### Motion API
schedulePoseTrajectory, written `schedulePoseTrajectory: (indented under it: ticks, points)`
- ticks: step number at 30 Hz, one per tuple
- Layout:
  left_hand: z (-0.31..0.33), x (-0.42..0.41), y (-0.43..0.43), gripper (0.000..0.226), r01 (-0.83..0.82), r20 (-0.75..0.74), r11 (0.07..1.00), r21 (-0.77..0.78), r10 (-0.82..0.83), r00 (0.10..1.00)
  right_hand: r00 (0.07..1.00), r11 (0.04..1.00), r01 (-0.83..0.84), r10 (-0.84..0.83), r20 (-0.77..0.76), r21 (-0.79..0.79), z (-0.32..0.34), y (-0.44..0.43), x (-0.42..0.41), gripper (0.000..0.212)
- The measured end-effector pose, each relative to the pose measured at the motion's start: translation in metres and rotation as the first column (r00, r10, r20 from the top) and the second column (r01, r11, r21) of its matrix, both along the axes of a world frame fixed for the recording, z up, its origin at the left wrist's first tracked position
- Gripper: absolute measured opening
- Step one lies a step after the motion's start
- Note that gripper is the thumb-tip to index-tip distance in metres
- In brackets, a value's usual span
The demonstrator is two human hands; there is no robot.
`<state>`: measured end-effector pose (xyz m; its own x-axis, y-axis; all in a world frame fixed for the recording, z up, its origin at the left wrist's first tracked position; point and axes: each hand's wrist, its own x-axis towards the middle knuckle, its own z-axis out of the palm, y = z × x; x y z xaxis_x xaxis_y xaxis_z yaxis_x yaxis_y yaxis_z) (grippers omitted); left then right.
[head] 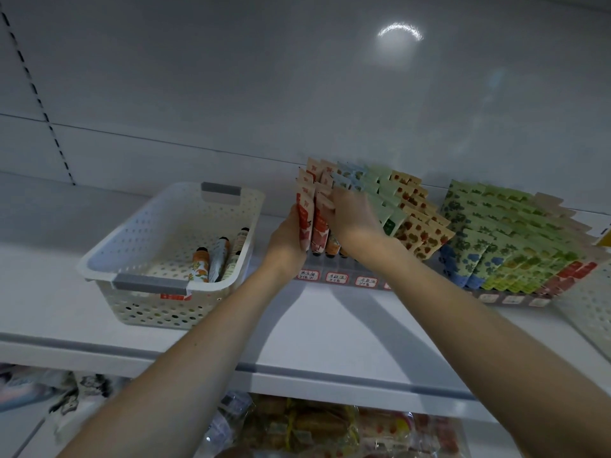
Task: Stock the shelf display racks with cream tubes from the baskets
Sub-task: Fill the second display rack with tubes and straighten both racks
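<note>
Shelf, upper level. Centre display rack w/ handwritten label strip along the front; cream tubes stand in it in tilted rows, red/orange at left, then blue, green, yellow.

L hand: flat against the outer side of the leftmost red tube column, fingers straight, pressing, not wrapped round anything.

R hand: on top of the 2nd/3rd columns, fingers bent in among the tube tops. Blurred; cannot tell whether they pinch a tube or only touch.

Basket, white perforated, grey handles, just left of the rack; approx. 4 loose tubes lie in its right end.

Second rack to the right, full, mostly green/blue tubes.

Lower shelf: bagged goods, unclear.
</note>
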<state>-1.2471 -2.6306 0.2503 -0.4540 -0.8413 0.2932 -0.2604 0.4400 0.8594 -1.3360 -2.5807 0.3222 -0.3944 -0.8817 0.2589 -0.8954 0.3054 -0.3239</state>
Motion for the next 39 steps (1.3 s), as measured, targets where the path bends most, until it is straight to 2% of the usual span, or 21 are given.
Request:
schedulePoseTrajectory:
  ticks: [3,5,9,13,18,21,23,25,26,28,30,33,39]
  points:
    - [0.003,-0.002,0.002,0.026,0.013,-0.043,0.995,0.102,-0.009,0.999,1.000,1.000,-0.010,0.010,-0.007,0.019,0.002,-0.001,-0.001,0.017]
    - [0.003,-0.005,0.001,0.028,0.036,-0.088,0.987,0.156,-0.022,0.996,1.000,1.000,-0.011,0.011,0.002,-0.012,0.007,-0.001,-0.002,0.025]
    - [0.004,-0.006,0.002,0.025,0.021,-0.145,0.978,0.207,0.010,0.989,0.999,0.998,-0.006,0.004,-0.036,-0.064,0.012,0.002,-0.004,0.022]
    - [0.011,0.000,0.006,0.035,0.036,0.023,0.992,0.123,-0.039,0.999,1.000,0.998,-0.012,0.011,-0.023,-0.061,0.011,0.005,-0.006,0.022]
    - [0.010,0.001,0.004,0.037,0.047,0.088,0.996,0.071,-0.053,0.995,0.999,0.996,-0.034,0.036,0.027,-0.079,0.013,0.008,-0.008,0.021]
    - [0.004,0.000,0.000,0.026,0.079,-0.066,0.982,0.172,-0.069,0.995,0.997,0.994,-0.049,0.054,0.052,-0.093,0.013,0.009,-0.008,0.019]
    - [0.004,-0.002,0.001,0.019,0.074,-0.203,0.961,0.265,-0.020,0.979,0.996,0.994,-0.054,0.061,0.060,-0.099,0.013,0.010,-0.007,0.018]
    - [0.007,-0.008,0.003,0.024,0.107,-0.330,0.907,0.408,0.037,0.943,0.997,0.993,-0.056,0.063,0.054,-0.107,0.014,0.011,-0.006,0.018]
    - [0.005,-0.011,0.001,0.030,0.121,-0.368,0.883,0.454,0.062,0.928,0.997,0.993,-0.054,0.060,0.047,-0.109,0.014,0.012,-0.006,0.019]
    - [0.011,-0.013,0.003,0.038,0.078,-0.306,0.884,0.460,0.075,0.949,0.998,0.992,-0.051,0.055,0.032,-0.112,0.013,0.012,-0.006,0.020]
    - [0.014,-0.010,0.007,0.042,-0.007,-0.174,0.910,0.413,0.086,0.981,0.998,0.993,-0.053,0.056,0.028,-0.109,0.013,0.011,-0.007,0.021]
    - [0.009,-0.006,0.005,0.034,-0.057,0.044,0.993,0.100,0.053,0.998,0.997,0.992,-0.061,0.065,0.033,-0.113,0.013,0.011,-0.008,0.021]
    - [0.002,0.000,0.001,0.035,-0.072,0.102,0.993,-0.091,0.082,0.991,0.997,0.991,-0.063,0.067,0.033,-0.121,0.014,0.012,-0.008,0.018]
